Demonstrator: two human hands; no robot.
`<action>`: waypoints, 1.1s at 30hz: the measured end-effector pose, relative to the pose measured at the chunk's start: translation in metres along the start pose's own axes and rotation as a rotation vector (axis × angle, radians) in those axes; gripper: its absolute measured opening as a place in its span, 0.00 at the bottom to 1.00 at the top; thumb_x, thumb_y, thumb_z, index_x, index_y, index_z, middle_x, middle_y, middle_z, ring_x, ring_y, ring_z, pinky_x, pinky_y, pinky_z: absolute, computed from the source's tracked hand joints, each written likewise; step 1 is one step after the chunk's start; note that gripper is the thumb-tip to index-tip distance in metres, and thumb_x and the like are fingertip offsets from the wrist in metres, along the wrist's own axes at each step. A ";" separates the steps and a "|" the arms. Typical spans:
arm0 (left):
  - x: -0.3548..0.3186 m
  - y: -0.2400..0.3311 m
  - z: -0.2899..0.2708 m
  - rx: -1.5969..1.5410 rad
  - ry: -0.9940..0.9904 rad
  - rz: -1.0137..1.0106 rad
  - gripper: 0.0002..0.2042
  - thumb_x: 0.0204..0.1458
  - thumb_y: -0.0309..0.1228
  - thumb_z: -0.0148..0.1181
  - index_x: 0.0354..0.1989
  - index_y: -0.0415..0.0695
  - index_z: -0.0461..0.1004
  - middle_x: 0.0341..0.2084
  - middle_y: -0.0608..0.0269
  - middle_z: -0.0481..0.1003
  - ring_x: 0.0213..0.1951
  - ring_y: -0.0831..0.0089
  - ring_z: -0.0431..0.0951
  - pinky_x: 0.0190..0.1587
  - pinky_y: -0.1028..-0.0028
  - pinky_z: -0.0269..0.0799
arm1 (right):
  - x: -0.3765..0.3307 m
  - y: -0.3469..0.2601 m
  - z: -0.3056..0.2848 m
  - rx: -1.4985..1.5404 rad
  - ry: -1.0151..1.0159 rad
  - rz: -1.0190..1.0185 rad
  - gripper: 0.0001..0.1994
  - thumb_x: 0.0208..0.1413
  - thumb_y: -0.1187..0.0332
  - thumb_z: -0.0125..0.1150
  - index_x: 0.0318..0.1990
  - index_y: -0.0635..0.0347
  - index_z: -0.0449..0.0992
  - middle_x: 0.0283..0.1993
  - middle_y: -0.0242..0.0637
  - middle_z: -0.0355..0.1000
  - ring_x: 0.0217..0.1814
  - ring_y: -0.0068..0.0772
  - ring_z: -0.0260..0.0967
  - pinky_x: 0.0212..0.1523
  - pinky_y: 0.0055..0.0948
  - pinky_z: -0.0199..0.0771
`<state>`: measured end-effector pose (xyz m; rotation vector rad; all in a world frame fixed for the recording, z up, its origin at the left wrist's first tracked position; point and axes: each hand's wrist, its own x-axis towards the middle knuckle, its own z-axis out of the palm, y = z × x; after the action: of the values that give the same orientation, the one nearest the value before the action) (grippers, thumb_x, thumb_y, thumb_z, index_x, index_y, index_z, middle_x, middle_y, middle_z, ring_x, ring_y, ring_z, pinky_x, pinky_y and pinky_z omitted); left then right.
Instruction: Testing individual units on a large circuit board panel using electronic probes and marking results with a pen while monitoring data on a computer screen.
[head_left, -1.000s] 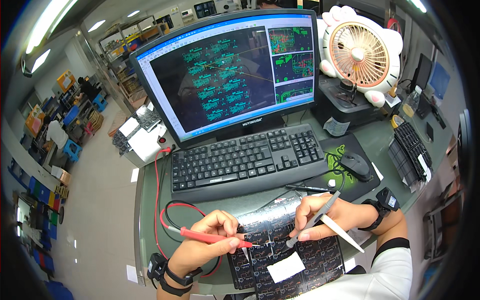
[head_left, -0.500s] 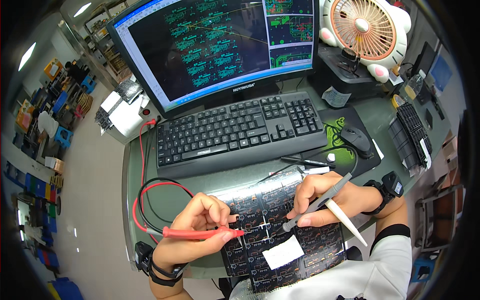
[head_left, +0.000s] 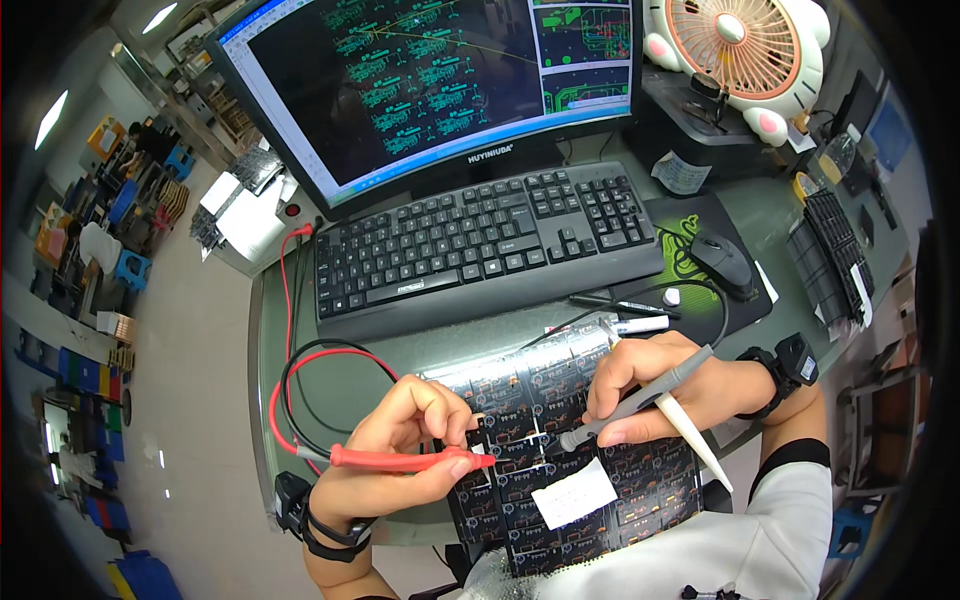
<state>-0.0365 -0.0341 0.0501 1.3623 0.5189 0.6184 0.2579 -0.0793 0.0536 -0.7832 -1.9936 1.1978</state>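
Observation:
My left hand (head_left: 405, 440) pinches a red test probe (head_left: 400, 459), its tip pointing right over a dark panel of circuit boards (head_left: 650, 500). From the other side, my right hand (head_left: 680, 385) grips a grey test probe (head_left: 640, 402), its tip angled down-left near the panel's middle. A cream-white tapered tool (head_left: 695, 442) is also held in my right hand and sticks out below it. Whether either probe tip touches the panel, I cannot tell. On the panel below the probes lies a white paper slip (head_left: 575, 494). The panel's near edge rests against my clothing.
Behind the panel stands a black keyboard (head_left: 480, 240), with a monitor (head_left: 400, 90) beyond it. Red and black leads (head_left: 283, 385) loop at the left. To the right are a mouse (head_left: 722, 262) on its mat, pens (head_left: 640, 325) and a fan (head_left: 735, 45).
The view has shifted slightly. The grey probe's tip has moved a little left, nearer the red one. Both hands keep their grips.

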 end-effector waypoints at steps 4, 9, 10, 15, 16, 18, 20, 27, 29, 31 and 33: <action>0.000 0.002 0.000 0.008 -0.009 -0.032 0.16 0.48 0.19 0.62 0.36 0.45 0.58 0.35 0.62 0.67 0.41 0.75 0.67 0.49 0.69 0.69 | -0.001 0.005 0.003 0.103 0.034 0.024 0.10 0.55 0.68 0.66 0.37 0.61 0.70 0.33 0.32 0.72 0.32 0.24 0.70 0.31 0.25 0.66; 0.000 0.002 0.003 0.000 -0.013 -0.028 0.16 0.48 0.18 0.62 0.36 0.45 0.58 0.34 0.61 0.67 0.40 0.76 0.68 0.44 0.73 0.70 | -0.001 0.004 0.004 0.081 0.037 0.019 0.11 0.56 0.67 0.66 0.38 0.62 0.70 0.33 0.32 0.72 0.33 0.23 0.71 0.32 0.24 0.67; 0.000 0.002 0.003 -0.007 -0.009 -0.028 0.16 0.49 0.18 0.62 0.36 0.45 0.58 0.34 0.61 0.67 0.39 0.77 0.68 0.43 0.74 0.70 | -0.001 0.004 0.004 0.069 0.038 0.011 0.11 0.56 0.67 0.66 0.38 0.62 0.70 0.33 0.32 0.72 0.33 0.23 0.71 0.32 0.24 0.67; -0.001 0.001 0.003 0.025 -0.012 -0.018 0.16 0.50 0.18 0.62 0.36 0.45 0.58 0.35 0.61 0.67 0.39 0.78 0.68 0.42 0.75 0.70 | -0.002 0.005 0.004 0.070 0.034 0.033 0.11 0.56 0.66 0.65 0.38 0.62 0.71 0.34 0.32 0.73 0.34 0.23 0.71 0.32 0.25 0.67; -0.001 0.000 0.003 0.025 -0.020 -0.012 0.16 0.50 0.18 0.62 0.36 0.45 0.58 0.35 0.61 0.67 0.39 0.78 0.68 0.42 0.75 0.70 | -0.002 0.005 0.004 0.070 0.035 0.038 0.11 0.56 0.66 0.65 0.38 0.62 0.71 0.34 0.32 0.73 0.34 0.23 0.71 0.32 0.25 0.67; -0.001 -0.002 0.003 0.018 -0.019 -0.007 0.16 0.50 0.18 0.62 0.36 0.45 0.58 0.35 0.61 0.67 0.39 0.78 0.69 0.42 0.75 0.70 | -0.002 0.005 0.005 0.086 0.040 0.037 0.11 0.56 0.65 0.65 0.38 0.62 0.71 0.34 0.32 0.72 0.34 0.23 0.71 0.32 0.25 0.67; -0.001 -0.002 0.004 0.011 -0.018 -0.002 0.16 0.50 0.18 0.62 0.36 0.45 0.58 0.35 0.61 0.67 0.39 0.78 0.69 0.42 0.75 0.70 | -0.002 0.005 0.006 0.101 0.046 0.035 0.11 0.56 0.65 0.66 0.38 0.62 0.71 0.34 0.32 0.72 0.34 0.23 0.71 0.32 0.25 0.67; -0.001 0.001 0.005 0.045 -0.006 -0.009 0.16 0.50 0.18 0.62 0.36 0.45 0.58 0.35 0.61 0.67 0.39 0.79 0.70 0.41 0.76 0.70 | -0.001 0.003 0.005 0.078 0.030 0.027 0.11 0.56 0.66 0.65 0.38 0.62 0.71 0.34 0.32 0.71 0.34 0.25 0.71 0.33 0.26 0.67; -0.001 0.001 0.005 0.052 -0.004 -0.015 0.16 0.50 0.18 0.62 0.36 0.44 0.58 0.35 0.61 0.67 0.39 0.79 0.70 0.41 0.76 0.70 | 0.000 0.003 0.004 0.075 0.027 0.031 0.11 0.56 0.66 0.65 0.37 0.62 0.71 0.34 0.33 0.71 0.34 0.26 0.71 0.33 0.26 0.67; 0.000 0.000 0.006 0.061 -0.002 -0.010 0.16 0.49 0.18 0.62 0.35 0.44 0.58 0.35 0.61 0.67 0.38 0.79 0.69 0.41 0.76 0.70 | 0.000 0.003 0.004 0.045 0.026 0.005 0.10 0.56 0.66 0.66 0.37 0.62 0.71 0.34 0.34 0.71 0.34 0.27 0.71 0.33 0.27 0.68; -0.001 -0.001 0.005 0.095 -0.005 0.000 0.16 0.49 0.19 0.62 0.35 0.44 0.58 0.35 0.61 0.67 0.38 0.79 0.69 0.40 0.76 0.70 | 0.000 0.003 0.004 0.028 0.024 -0.003 0.10 0.56 0.66 0.66 0.37 0.62 0.71 0.34 0.34 0.71 0.34 0.28 0.71 0.33 0.27 0.68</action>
<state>-0.0333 -0.0384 0.0501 1.4527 0.5504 0.5962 0.2550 -0.0804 0.0498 -0.7776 -1.9537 1.2063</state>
